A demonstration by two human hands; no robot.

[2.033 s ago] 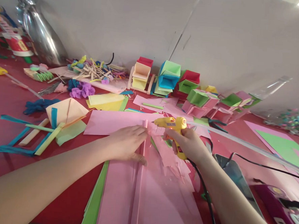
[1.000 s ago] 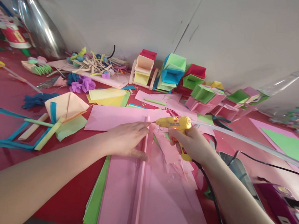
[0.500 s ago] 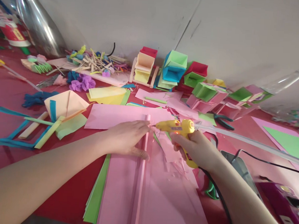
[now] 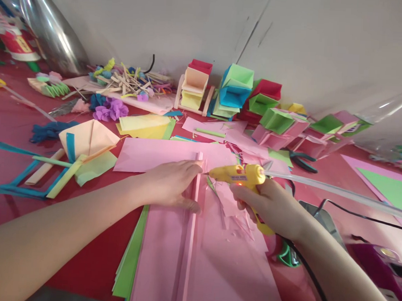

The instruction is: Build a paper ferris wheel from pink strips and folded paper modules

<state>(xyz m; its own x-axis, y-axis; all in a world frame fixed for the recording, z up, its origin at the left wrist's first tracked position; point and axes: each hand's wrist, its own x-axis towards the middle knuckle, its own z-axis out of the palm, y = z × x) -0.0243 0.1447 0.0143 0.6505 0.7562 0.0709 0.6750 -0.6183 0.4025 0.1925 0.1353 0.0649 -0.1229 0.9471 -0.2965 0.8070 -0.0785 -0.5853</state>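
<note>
My left hand (image 4: 176, 183) lies with fingers outstretched and thumb apart on a folded pink paper strip (image 4: 191, 240), pressing it against the pink sheets (image 4: 228, 265) below. A yellow hot glue gun (image 4: 238, 173) is in the grip of my right hand (image 4: 269, 204). Its nozzle points left, close to the strip's right edge beside my left fingertips; whether it touches the paper I cannot tell. An orange light glows on the gun. A long clear glue stick (image 4: 338, 188) sticks out behind it.
Behind stand several folded paper boxes (image 4: 237, 91) in many colours. A blue strip frame (image 4: 24, 189) lies left, near wooden sticks (image 4: 126, 82) and purple paper flowers (image 4: 113, 111). Black-handled pliers (image 4: 302, 161), a black cord (image 4: 308, 266) and a purple power strip (image 4: 380, 270) lie right.
My right hand and the glue gun have shifted slightly right and down, the nozzle staying near the strip. My left hand keeps its place on the strip.
</note>
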